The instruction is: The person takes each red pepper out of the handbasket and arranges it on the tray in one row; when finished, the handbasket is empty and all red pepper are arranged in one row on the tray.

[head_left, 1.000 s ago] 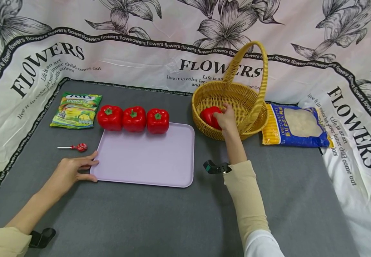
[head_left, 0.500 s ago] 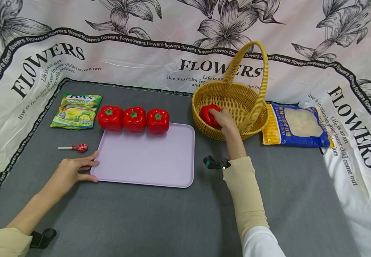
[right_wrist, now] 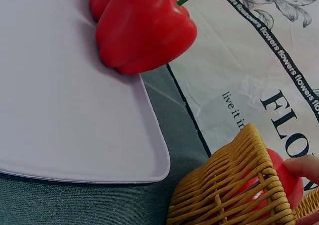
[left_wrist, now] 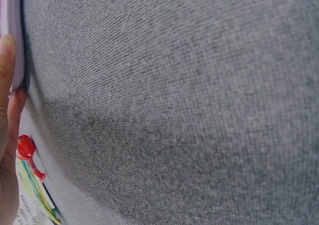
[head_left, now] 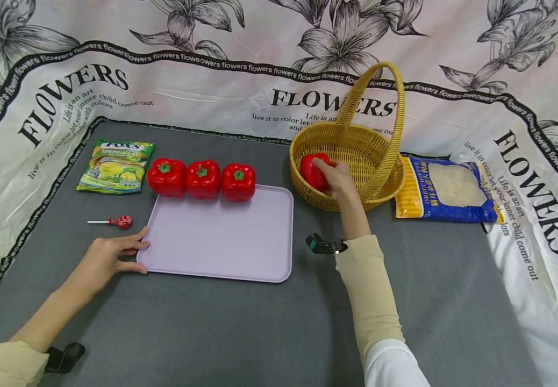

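In the head view, my right hand [head_left: 339,180] reaches into the yellow wicker basket [head_left: 380,196] and grips a red bell pepper [head_left: 310,172] near its left wall. The right wrist view shows only fingers at the pepper [right_wrist: 291,182], partly hidden behind the wicker. My left hand [head_left: 107,255] rests at the near left corner of the lilac tray [head_left: 221,242], fingers extended and touching its edge. Three more red bell peppers, a left one [head_left: 166,180], a middle one [head_left: 203,181] and a right one [head_left: 238,184], stand in a row along the tray's far edge.
Left of the tray lie a lollipop [head_left: 121,222] and a green candy bag [head_left: 116,167]. A blue and yellow pasta bag [head_left: 453,191] lies against the basket's right side. The basket's tall handle [head_left: 395,113] arches above it. Flower-print cloth [head_left: 211,97] borders the grey tabletop [head_left: 240,333].
My right fingers have closed on the pepper inside the basket, and it has tilted slightly in their grip. The left hand, tray and row of peppers have stayed in place.
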